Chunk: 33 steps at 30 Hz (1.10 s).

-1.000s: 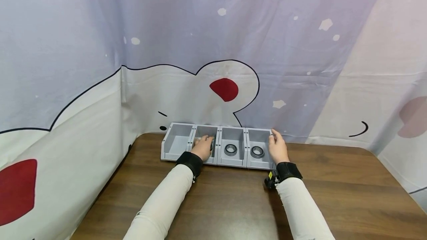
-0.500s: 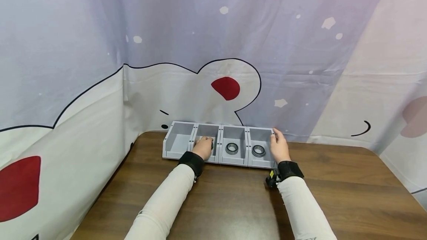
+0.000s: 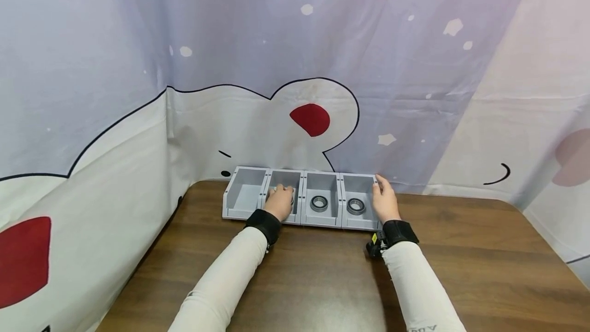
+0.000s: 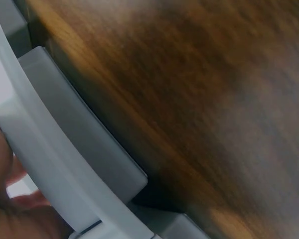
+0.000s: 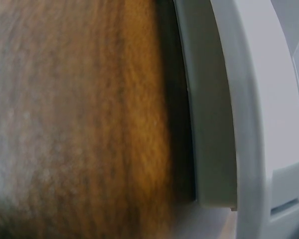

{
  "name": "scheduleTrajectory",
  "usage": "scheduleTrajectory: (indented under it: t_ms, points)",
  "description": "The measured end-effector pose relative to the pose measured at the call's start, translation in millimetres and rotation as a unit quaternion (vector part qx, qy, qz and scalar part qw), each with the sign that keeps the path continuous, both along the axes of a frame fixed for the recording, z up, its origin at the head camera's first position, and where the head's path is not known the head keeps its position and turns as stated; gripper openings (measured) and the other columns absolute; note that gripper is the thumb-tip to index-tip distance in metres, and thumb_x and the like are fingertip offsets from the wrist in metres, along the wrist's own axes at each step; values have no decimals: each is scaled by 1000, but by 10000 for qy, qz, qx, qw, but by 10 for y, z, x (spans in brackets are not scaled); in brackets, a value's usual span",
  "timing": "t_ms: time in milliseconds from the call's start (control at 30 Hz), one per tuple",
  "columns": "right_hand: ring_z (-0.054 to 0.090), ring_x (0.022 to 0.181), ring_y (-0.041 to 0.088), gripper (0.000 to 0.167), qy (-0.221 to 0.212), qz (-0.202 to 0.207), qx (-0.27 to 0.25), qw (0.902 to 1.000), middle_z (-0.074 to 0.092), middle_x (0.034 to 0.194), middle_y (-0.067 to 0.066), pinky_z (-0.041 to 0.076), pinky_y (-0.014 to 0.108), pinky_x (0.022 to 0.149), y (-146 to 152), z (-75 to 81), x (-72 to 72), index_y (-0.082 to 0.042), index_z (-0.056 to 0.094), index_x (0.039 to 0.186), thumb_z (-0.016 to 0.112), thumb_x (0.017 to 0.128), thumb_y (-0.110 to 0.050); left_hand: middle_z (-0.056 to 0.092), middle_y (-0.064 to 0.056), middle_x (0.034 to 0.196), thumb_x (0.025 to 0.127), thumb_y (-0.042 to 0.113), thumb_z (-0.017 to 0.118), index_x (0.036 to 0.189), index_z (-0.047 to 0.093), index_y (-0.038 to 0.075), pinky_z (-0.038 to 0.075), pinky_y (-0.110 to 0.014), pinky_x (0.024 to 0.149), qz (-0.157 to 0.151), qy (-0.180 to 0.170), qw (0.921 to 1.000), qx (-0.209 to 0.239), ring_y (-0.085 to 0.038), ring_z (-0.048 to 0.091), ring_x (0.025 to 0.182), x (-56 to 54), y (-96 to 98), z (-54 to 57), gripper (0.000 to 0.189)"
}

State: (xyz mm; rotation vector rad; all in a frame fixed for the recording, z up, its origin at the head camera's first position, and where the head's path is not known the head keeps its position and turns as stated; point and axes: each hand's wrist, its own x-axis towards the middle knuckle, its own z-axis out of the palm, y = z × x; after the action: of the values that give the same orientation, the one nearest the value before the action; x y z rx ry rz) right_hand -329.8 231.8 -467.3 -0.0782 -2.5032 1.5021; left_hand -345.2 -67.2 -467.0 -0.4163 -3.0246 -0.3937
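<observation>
A row of joined grey plastic storage bins point(image 3: 321, 220) stands on the table against the cloth backdrop. My left hand point(image 3: 279, 204) reaches down into the second bin from the left, fingers curled about a ball bearing point(image 3: 292, 200) that is mostly hidden behind them. In the left wrist view, curled fingers point(image 4: 25, 219) show behind the bin's front lip point(image 4: 55, 144). My right hand point(image 3: 385, 202) grips the right side wall of the rightmost bin, thumb at the wall's inner side. One bearing point(image 3: 319, 204) lies flat in the third bin, another bearing point(image 3: 356, 206) in the rightmost.
The leftmost bin point(image 3: 246, 196) shows a bare floor. Brown wood table point(image 3: 313, 281) spreads in front of the bins and to their right. A printed cloth backdrop point(image 3: 230, 132) rises right behind the row and along the left side.
The head view shifts slightly. My left hand stays in the second bin with small finger movements around the bearing; my right hand keeps its place on the rightmost bin.
</observation>
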Motion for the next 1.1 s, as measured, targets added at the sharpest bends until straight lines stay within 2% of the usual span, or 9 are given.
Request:
scheduleTrajectory:
  t_ms: [100, 200, 400, 500, 600, 733, 867, 967, 1100]
  points:
    - [39, 135, 51, 50, 122, -45, 37, 9999, 38, 149, 36, 35, 62, 109, 11, -10, -2, 1, 30, 157, 32, 111, -19, 50, -28, 132, 88, 2, 77, 136, 55, 2, 52, -46, 91, 36, 276, 9995, 138, -44, 49, 114, 16, 11, 4, 53]
    - [41, 133, 51, 50, 170, -49, 22, 9998, 40, 146, 36, 36, 62, 107, -8, -59, -11, 2, 31, 156, 33, 111, -17, 49, -26, 130, 85, 3, 81, 135, 55, 6, 55, -43, 84, -18, 499, 9986, 193, -42, 49, 110, 67, -38, -2, 56]
    - [40, 136, 49, 49, 68, -8, 16, 10000, 41, 146, 36, 34, 59, 111, -14, -60, -27, 2, 30, 157, 33, 111, -14, 53, -18, 116, 82, 6, 81, 129, 59, 9, 56, -42, 80, -516, 1382, 9890, -127, -40, 54, 106, 141, -115, -6, 52]
    - [39, 137, 48, 49, -19, -2, 33, 10000, 39, 148, 35, 33, 59, 112, -5, -25, -17, 2, 29, 157, 33, 112, -14, 52, -16, 113, 80, 8, 80, 125, 59, 10, 56, -41, 75, -653, 1601, 9849, -52, -38, 54, 102, 187, -146, 57, 50]
    - [39, 138, 48, 48, -21, -42, 32, 10000, 38, 149, 35, 33, 59, 113, 16, 7, -10, 2, 29, 157, 33, 111, -13, 52, -16, 112, 77, 8, 79, 119, 58, 11, 56, -41, 69, -726, 1660, 9832, 228, -37, 54, 101, 259, -180, 208, 48]
    - [38, 138, 48, 49, -11, -12, 24, 10000, 37, 150, 35, 32, 59, 113, 23, -6, -16, 3, 28, 157, 32, 112, -15, 51, -13, 108, 75, 7, 76, 115, 60, 12, 52, -36, 61, -744, 1681, 9817, 499, -34, 53, 99, 434, -273, 428, 43]
    - [36, 141, 47, 50, -13, 29, -12, 10000, 34, 153, 34, 32, 58, 114, 43, -19, -39, 3, 26, 158, 31, 112, -16, 51, -10, 102, 74, 9, 79, 112, 62, 13, 44, -28, 53, -742, 1975, 9768, 372, -26, 51, 89, 613, -352, 580, 42]
    - [35, 141, 47, 50, -13, 46, -42, 10000, 33, 154, 33, 31, 57, 114, 51, -28, -49, 2, 25, 158, 31, 112, -16, 49, -8, 97, 72, 13, 83, 107, 60, 14, 40, -24, 49, -757, 2206, 9723, 169, -21, 47, 81, 757, -389, 602, 43]
    - [36, 140, 48, 50, -38, 69, -46, 10000, 34, 153, 34, 32, 58, 114, 33, -16, -37, 3, 25, 158, 31, 112, -16, 43, -5, 92, 70, 15, 85, 103, 56, 15, 36, -21, 47, -740, 2263, 9711, 146, -19, 43, 78, 962, -427, 557, 44]
